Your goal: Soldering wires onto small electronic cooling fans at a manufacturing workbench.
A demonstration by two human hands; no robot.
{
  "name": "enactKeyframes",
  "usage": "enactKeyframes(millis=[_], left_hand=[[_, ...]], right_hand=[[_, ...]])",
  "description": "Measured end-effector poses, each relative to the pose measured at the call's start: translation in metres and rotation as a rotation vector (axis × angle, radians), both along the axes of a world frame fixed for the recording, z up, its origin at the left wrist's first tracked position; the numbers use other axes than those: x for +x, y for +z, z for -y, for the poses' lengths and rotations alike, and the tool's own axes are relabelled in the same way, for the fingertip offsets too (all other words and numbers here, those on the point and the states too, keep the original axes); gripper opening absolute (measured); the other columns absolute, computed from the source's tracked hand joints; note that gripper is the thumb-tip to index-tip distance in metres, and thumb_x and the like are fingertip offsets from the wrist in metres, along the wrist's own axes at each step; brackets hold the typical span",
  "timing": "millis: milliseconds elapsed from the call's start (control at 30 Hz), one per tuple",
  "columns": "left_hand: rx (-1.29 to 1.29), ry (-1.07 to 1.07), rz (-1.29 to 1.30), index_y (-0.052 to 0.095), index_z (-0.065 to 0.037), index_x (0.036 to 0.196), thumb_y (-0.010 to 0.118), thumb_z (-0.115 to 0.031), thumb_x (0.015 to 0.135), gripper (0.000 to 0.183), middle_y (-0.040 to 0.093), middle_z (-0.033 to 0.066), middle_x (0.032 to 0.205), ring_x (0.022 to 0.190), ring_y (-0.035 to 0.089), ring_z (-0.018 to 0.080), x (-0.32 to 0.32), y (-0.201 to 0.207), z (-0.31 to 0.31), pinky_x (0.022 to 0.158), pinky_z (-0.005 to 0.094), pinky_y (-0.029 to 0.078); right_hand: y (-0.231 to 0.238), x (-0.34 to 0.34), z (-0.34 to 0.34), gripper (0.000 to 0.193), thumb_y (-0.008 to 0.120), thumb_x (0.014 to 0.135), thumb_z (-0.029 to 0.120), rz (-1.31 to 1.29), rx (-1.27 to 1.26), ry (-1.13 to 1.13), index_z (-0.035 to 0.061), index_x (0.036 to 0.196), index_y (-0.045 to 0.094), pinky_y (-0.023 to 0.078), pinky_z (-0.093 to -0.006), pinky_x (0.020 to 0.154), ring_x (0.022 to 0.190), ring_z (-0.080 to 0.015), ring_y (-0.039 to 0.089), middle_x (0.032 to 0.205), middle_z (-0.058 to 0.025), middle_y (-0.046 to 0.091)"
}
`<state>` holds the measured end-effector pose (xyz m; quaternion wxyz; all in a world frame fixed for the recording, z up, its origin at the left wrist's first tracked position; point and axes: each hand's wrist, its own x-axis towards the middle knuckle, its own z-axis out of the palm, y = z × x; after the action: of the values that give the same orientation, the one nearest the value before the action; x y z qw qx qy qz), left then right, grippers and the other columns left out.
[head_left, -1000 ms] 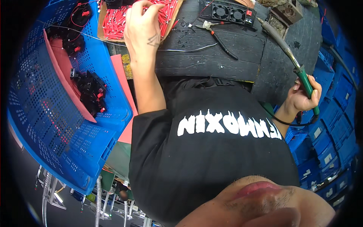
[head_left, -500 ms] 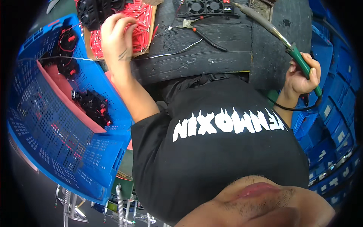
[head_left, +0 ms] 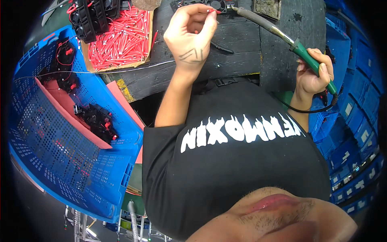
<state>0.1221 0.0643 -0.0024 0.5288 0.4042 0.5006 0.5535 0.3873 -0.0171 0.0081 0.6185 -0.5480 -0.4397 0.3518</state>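
My left hand (head_left: 188, 38) pinches a short red wire (head_left: 217, 11) between thumb and fingertip, held over the black fan unit (head_left: 218, 5) at the bench's far edge. In my right hand (head_left: 316, 76) is a green-handled soldering iron (head_left: 309, 60). Its tip points left and lies at the fan unit's right end; whether it touches cannot be told. Below my left hand a black pliers handle (head_left: 221, 48) shows, the rest of the pliers being mostly hidden. Left of that hand, many red wires (head_left: 121, 40) fill a cardboard box (head_left: 85, 52).
Stacked black fans (head_left: 90, 20) stand beside the box. A blue perforated crate (head_left: 52, 189) on the left holds fan units and a pink sheet (head_left: 72, 115). A thin silvery wire (head_left: 161, 63) crosses the bench. A dirty tray (head_left: 267, 8) lies beyond the iron; blue bins (head_left: 354, 109) line the right.
My left hand has moved right from above the box of red wires to the fan unit, now with a red wire in its fingertips. The view has shifted slightly; my right hand still holds the iron.
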Motion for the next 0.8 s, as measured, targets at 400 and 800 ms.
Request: enactKeyframes(millis=[400,800], left_hand=[[0.336,0.007,-0.277,0.070,-0.002,0.103,0.073,0.007,0.088,0.018,0.071,0.0004,0.089,0.071,0.058,0.0020,0.011,-0.033,-0.005,0.062,0.0163,0.044],[0.110,-0.037,-0.297,0.072,-0.002,0.104,0.073,0.005,0.089,0.016,0.068,-0.0022,0.083,0.066,0.053,0.0006,0.014,-0.022,-0.003,0.058,0.0158,0.041]], right_hand=[[-0.004,0.001,-0.001,0.044,0.043,0.089,0.025,-0.003,0.000,0.005,-0.0099,0.098,0.067,0.047,-0.0262,0.051,0.056,-0.0210,0.058,0.084,-0.0248,0.065],[-0.004,-0.002,-0.001,0.043,0.044,0.090,0.025,0.016,0.005,0.027,-0.0098,0.098,0.068,0.047,-0.0257,0.050,0.057,-0.0203,0.059,0.085,-0.0246,0.065]])
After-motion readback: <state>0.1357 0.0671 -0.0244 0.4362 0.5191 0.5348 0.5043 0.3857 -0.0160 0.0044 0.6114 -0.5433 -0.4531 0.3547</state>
